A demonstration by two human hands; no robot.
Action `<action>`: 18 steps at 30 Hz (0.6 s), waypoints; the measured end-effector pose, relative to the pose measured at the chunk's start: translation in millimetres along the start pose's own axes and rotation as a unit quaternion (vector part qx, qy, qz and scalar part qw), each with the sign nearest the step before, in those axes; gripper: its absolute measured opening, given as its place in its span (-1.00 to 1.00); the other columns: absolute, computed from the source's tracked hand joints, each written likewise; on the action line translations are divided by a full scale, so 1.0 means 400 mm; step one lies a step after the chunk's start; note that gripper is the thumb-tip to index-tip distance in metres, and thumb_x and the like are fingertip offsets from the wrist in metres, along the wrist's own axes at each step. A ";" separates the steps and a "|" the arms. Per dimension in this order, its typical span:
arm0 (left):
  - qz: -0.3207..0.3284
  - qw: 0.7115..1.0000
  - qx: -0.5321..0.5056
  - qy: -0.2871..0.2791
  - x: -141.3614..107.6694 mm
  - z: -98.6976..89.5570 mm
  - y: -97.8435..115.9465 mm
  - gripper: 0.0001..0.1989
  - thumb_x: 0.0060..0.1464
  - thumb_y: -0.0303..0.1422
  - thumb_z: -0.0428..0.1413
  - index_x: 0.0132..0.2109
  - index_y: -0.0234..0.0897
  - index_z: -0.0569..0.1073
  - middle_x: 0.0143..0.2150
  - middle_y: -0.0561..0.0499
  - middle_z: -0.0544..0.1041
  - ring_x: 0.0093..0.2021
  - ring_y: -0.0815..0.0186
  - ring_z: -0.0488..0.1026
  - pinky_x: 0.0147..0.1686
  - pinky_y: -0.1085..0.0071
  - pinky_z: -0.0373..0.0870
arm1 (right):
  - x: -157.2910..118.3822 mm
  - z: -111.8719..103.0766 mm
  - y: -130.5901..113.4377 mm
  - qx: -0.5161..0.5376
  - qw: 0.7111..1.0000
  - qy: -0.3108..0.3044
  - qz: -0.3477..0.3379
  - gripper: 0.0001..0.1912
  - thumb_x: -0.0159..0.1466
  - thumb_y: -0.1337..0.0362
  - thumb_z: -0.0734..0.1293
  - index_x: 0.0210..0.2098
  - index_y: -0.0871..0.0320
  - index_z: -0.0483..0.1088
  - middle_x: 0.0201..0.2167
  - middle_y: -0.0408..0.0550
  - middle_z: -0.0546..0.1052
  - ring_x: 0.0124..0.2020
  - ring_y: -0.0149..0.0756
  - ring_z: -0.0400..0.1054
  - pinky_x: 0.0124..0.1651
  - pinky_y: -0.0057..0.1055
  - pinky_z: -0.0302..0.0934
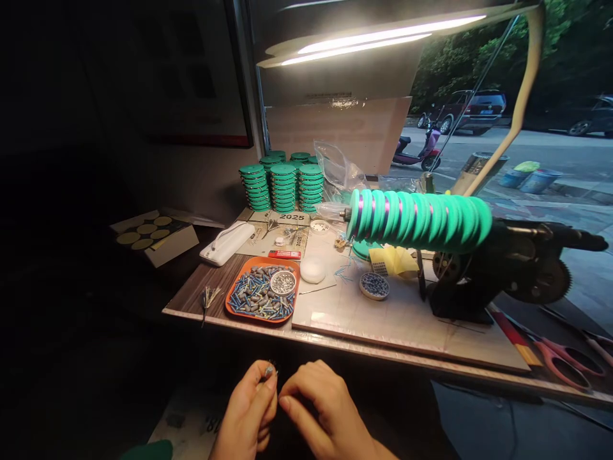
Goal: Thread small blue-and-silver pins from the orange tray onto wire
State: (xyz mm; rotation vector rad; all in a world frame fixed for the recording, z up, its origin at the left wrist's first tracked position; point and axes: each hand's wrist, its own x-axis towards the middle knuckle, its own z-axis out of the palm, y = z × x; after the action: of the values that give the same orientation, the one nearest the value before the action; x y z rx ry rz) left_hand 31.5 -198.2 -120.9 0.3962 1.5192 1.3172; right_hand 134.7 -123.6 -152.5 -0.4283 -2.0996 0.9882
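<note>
My left hand [249, 409] is below the table's front edge, thumb and forefinger pinched on a small shiny piece [269, 370] too small to name. Close on its right, my right hand [323, 406] has its fingers curled, thumb and fingertip near each other; anything between them is too small to make out. Above the hands on the table, an orange tray [230, 305] holds many blue and grey small parts and a round dish of tiny silvery pieces [282, 283]. A round dish of dark beads [374, 285] sits further right.
Green spools [283, 188] stand stacked at the back. A machine [467, 287] carries a row of green discs [416, 220] on the right. Scissors [560, 361] lie near the right edge. A white case [227, 243] rests at the left, and a lamp [383, 38] hangs overhead.
</note>
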 end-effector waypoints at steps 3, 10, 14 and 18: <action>0.001 1.000 0.002 -0.007 0.000 -0.001 -0.001 -0.51 -0.14 0.08 0.12 -0.41 -0.22 0.12 -0.65 0.31 -0.10 -0.65 0.58 -0.29 -0.66 0.58 -0.35 | -0.002 0.002 0.001 0.002 1.000 -0.008 0.007 -0.79 0.26 0.28 0.15 -0.46 0.18 0.30 -0.53 -0.25 0.41 -0.49 -0.62 0.16 -0.35 -0.62 -0.05; -0.002 1.000 -0.001 0.003 -0.001 0.002 0.006 -0.48 -0.21 0.09 0.15 -0.43 -0.23 0.16 -0.67 0.32 -0.09 -0.66 0.59 -0.28 -0.67 0.59 -0.33 | -0.003 0.001 0.006 0.004 0.998 -0.010 0.063 -0.82 0.23 0.31 0.18 -0.48 0.19 0.32 -0.54 -0.24 0.41 -0.48 -0.62 0.19 -0.36 -0.64 -0.04; 0.006 1.000 0.000 0.011 0.004 -0.005 0.001 -0.48 -0.24 0.08 0.18 -0.45 -0.25 0.19 -0.67 0.30 -0.08 -0.67 0.59 -0.26 -0.67 0.59 -0.32 | -0.001 -0.006 0.004 0.006 0.994 0.009 0.105 -0.82 0.22 0.32 0.18 -0.48 0.19 0.33 -0.54 -0.23 0.42 -0.47 -0.61 0.22 -0.37 -0.65 -0.02; 0.043 0.998 -0.006 0.035 0.006 -0.008 -0.007 -0.51 -0.28 0.00 0.25 -0.51 -0.29 0.22 -0.64 0.23 0.05 -0.64 0.56 -0.10 -0.66 0.61 -0.17 | -0.001 -0.007 0.003 0.009 0.992 0.022 0.122 -0.81 0.22 0.31 0.18 -0.49 0.20 0.33 -0.55 -0.22 0.41 -0.48 -0.61 0.23 -0.38 -0.66 0.00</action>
State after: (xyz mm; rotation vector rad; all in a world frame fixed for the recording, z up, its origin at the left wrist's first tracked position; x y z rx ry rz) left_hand 28.9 -198.8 -125.1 0.4146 1.5654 1.4192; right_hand 137.1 -121.7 -152.6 -0.7032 -2.0307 1.1248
